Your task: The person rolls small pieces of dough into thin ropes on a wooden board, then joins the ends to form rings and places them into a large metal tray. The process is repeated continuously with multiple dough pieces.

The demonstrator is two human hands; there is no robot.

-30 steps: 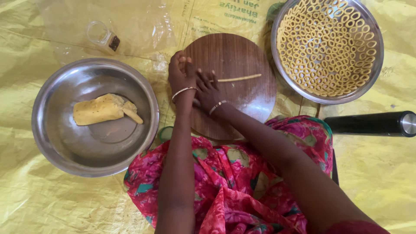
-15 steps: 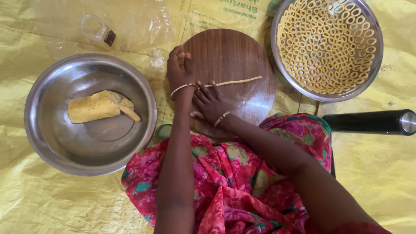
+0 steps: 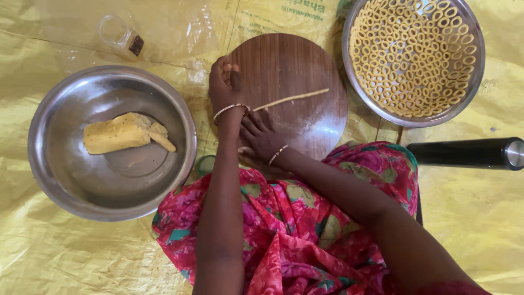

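A thin yellow dough rope (image 3: 297,98) lies across a round wooden board (image 3: 305,60). My left hand (image 3: 225,84) rests flat, fingers together, on the board's left edge. My right hand (image 3: 260,133) lies palm down at the board's near edge, just behind my left wrist. Its spread fingertips touch the rope's near end. Neither hand grips anything. Both wrists wear thin bangles.
A steel bowl (image 3: 54,180) on the left holds a yellow dough block (image 3: 117,133). A steel tray (image 3: 474,82) at upper right holds several dough rings. A black cylinder (image 3: 464,153) lies at right, a small glass jar (image 3: 121,35) at upper left. A yellow sheet (image 3: 65,257) covers the floor.
My right hand has drawn back toward me along the board, away from my left hand. More of the dough rope now shows. The left hand has stayed at the board's left edge.
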